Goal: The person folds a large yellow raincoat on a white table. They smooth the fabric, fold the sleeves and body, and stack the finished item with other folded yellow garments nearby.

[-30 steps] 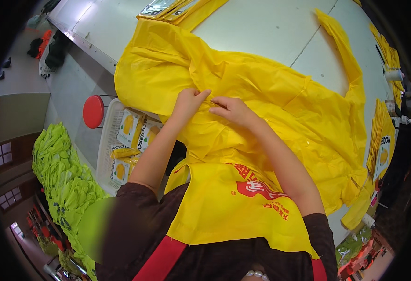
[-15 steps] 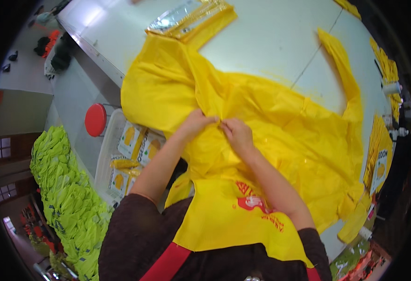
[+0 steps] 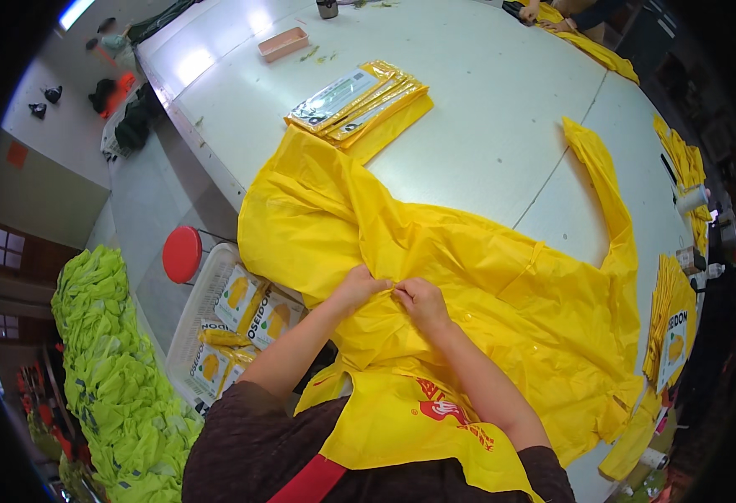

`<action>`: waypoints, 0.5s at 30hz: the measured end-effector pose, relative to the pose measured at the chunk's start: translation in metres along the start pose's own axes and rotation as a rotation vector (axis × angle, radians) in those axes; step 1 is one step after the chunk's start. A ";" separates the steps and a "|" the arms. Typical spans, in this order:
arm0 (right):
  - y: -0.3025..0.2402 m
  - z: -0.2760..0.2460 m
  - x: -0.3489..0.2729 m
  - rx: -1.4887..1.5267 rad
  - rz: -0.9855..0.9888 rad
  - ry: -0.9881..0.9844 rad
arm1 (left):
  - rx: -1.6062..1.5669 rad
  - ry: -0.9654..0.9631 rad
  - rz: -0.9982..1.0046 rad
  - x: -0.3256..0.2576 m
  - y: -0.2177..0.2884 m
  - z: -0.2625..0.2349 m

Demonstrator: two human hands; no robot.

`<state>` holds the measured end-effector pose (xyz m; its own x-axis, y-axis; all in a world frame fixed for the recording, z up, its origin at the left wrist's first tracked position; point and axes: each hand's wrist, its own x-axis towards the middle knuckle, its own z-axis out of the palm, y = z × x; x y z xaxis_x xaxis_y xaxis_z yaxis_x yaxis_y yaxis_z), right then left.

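A large yellow raincoat (image 3: 485, 260) lies spread and rumpled across the table, its near part hanging toward my body. One long narrow sleeve-like part curves away at the right. My left hand (image 3: 359, 287) is closed on a fold of it, thumb and fingers pinching the fabric. Just to the right, almost touching, my right hand (image 3: 422, 303) pinches the same fold. Whether a snap or other small part sits between the fingertips is too small to make out. I wear a yellow apron (image 3: 418, 427) with red straps, close to the garment's near side.
Flat yellow packages (image 3: 355, 101) lie stacked on the white table (image 3: 468, 101) beyond the raincoat. A white basket (image 3: 185, 335) of packets and a red stool (image 3: 182, 254) stand at left, near piled lime-green garments (image 3: 108, 377). Another person's hands (image 3: 544, 21) work at the far right.
The view has tilted up, so my hands and the raincoat sit lower in the picture and more of the far table shows. Both hands keep pinching the same place on the fabric.
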<state>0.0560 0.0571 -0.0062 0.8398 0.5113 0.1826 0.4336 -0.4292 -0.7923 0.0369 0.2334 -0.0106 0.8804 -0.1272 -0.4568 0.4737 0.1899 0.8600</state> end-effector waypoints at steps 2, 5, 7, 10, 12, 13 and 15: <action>-0.003 -0.002 0.000 -0.005 -0.035 0.009 | 0.006 -0.001 -0.004 -0.001 0.001 0.002; -0.008 -0.002 0.002 -0.030 -0.077 0.041 | -0.051 -0.006 -0.001 0.001 -0.009 0.002; -0.009 -0.002 0.003 -0.006 -0.025 0.057 | -0.055 -0.003 -0.009 -0.001 -0.003 0.005; -0.010 -0.002 0.004 0.071 0.112 0.045 | -0.081 -0.011 0.001 -0.001 -0.006 0.002; -0.009 -0.003 0.005 0.067 0.139 0.031 | -0.075 -0.015 0.002 -0.004 -0.005 0.000; -0.007 -0.003 0.006 0.126 0.228 -0.001 | -0.057 -0.014 -0.005 -0.007 -0.002 0.001; -0.004 -0.003 0.007 0.249 0.399 -0.070 | 0.011 -0.023 -0.025 -0.013 0.007 0.002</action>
<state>0.0612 0.0603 0.0003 0.8971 0.3952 -0.1975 -0.0174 -0.4150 -0.9096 0.0284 0.2340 0.0020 0.8676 -0.1544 -0.4727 0.4949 0.1760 0.8509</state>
